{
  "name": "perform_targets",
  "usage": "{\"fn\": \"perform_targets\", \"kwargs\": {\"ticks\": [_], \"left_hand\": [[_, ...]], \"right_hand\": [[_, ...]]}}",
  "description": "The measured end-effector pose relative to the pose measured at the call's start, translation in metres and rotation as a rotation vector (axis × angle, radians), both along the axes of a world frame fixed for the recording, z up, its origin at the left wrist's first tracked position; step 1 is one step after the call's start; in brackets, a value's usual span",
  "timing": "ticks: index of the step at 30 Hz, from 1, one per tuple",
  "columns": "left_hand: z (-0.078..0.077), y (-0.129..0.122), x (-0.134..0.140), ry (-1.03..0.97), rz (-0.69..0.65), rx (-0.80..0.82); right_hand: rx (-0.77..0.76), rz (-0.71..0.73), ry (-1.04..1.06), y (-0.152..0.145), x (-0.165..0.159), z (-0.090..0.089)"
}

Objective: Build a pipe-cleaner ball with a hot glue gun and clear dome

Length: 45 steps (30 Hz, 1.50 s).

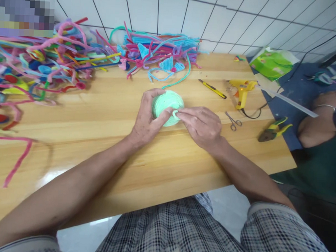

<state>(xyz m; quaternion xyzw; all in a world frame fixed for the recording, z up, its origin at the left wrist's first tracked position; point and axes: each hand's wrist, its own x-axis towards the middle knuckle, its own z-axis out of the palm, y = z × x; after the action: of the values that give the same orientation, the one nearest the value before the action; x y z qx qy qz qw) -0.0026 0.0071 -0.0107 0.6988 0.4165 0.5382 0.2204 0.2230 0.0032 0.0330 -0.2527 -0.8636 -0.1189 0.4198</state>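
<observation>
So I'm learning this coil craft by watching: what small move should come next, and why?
Probably press the loose end down against the green coil with the right hand. That tip curls free at the coil's edge, the right fingertips pinch it, and the left hand cups the coil steady on the table.

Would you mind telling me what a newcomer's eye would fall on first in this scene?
Probably the heap of colourful pipe cleaners spread across the far left of the wooden table. Next, at the centre, the left hand and right hand hold a mint-green coiled bundle. To the right lies a yellow glue gun.
</observation>
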Motion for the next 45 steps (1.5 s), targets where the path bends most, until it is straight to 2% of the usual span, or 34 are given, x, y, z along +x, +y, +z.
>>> {"fn": "perform_targets", "kwargs": {"ticks": [5,12,24,38,42,45], "left_hand": [[0.0,0.001,0.0,0.008,0.012,0.026],[0.0,0.004,-0.001,0.067,0.039,0.1],[0.001,-0.001,-0.002,0.035,0.047,0.063],[0.001,-0.002,-0.004,-0.013,0.023,0.015],[0.001,-0.003,-0.005,-0.019,0.009,-0.021],[0.001,-0.002,-0.005,-0.005,0.011,-0.029]], "right_hand": [[-0.065,-0.011,0.029,-0.002,-0.002,-0.004],[-0.048,0.017,0.167,-0.001,-0.009,-0.012],[-0.044,0.015,0.124,-0.005,-0.009,-0.008],[-0.138,0.099,0.253,0.0,-0.011,-0.019],[-0.206,0.086,0.265,0.002,-0.013,-0.022],[-0.192,0.071,0.274,0.003,-0.014,-0.023]]}}
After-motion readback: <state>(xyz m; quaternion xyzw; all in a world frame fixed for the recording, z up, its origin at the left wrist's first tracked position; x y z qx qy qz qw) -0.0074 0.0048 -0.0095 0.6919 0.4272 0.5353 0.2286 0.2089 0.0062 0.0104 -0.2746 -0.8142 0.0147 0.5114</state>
